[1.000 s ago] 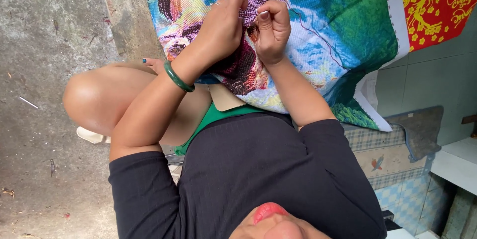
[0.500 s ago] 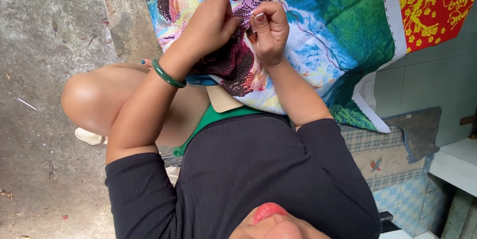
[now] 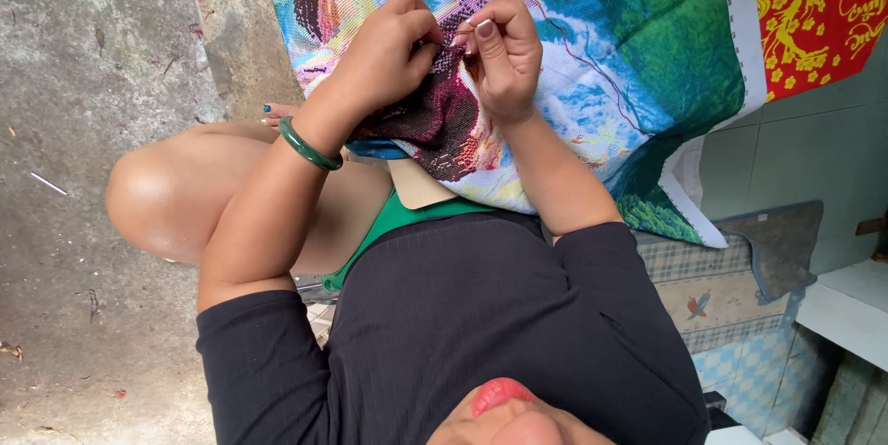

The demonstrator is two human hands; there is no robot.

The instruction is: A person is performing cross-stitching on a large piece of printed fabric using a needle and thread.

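Mid-stitch, the right hand (image 3: 504, 56) pinches a needle (image 3: 465, 31) beside the left hand (image 3: 384, 56), which is clamped on the cross-stitch cloth (image 3: 629, 47); pulling through likely needs steady tension.

You wear a black top (image 3: 481, 315) with sleeves pushed up to the elbows, over green shorts (image 3: 388, 223). A green bangle (image 3: 308, 147) circles your one wrist, and your toenails (image 3: 267, 109) are painted dark teal.
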